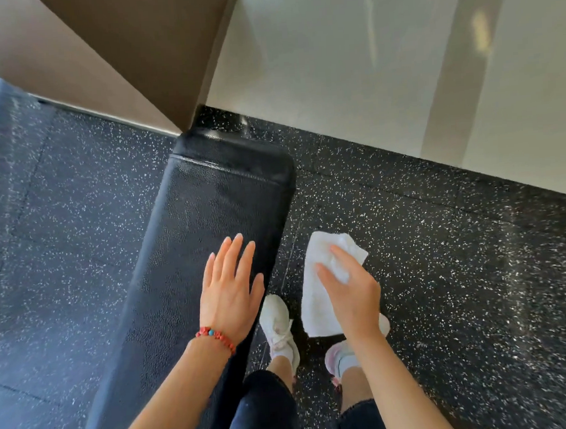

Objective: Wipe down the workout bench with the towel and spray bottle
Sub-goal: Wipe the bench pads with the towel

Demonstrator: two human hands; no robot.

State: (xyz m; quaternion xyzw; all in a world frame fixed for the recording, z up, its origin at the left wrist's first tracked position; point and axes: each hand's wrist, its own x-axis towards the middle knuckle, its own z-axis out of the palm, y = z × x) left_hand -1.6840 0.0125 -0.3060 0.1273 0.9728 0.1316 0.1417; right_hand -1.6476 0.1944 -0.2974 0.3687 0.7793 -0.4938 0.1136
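A black padded workout bench (208, 212) runs from the bottom left up to the middle of the view. My left hand (229, 284), with a red bead bracelet at the wrist, hovers flat over the bench's right side, fingers straight and spread. My right hand (349, 290) holds a white towel (322, 278) off to the right of the bench, above the floor; its fingers lie over the cloth, which hangs down from it. No spray bottle is in view.
Black speckled rubber floor (445, 287) surrounds the bench. A brown wall corner (152, 56) meets the bench's far end, with a white glossy wall (365, 60) to its right. My legs and white shoes (278, 327) stand right beside the bench.
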